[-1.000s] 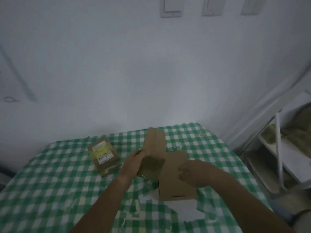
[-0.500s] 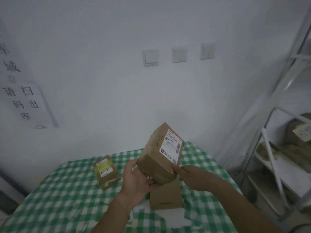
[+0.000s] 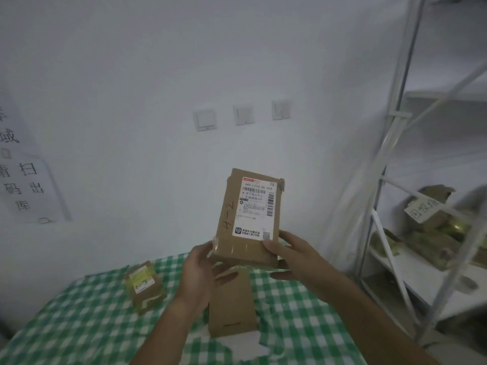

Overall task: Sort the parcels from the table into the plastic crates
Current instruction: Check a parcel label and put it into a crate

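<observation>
Parcel (image 3: 247, 217) upright between left hand (image 3: 200, 272) and right hand (image 3: 292, 256)

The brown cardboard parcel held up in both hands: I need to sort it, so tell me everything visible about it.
The brown cardboard parcel is a flat rectangular box held upright above the green-checked table, its face toward the camera. A white shipping label with barcodes covers most of that face; "4-2" is handwritten along its left side. Clear tape crosses the lower end. The left hand grips its lower left corner, the right hand its lower right.
</observation>
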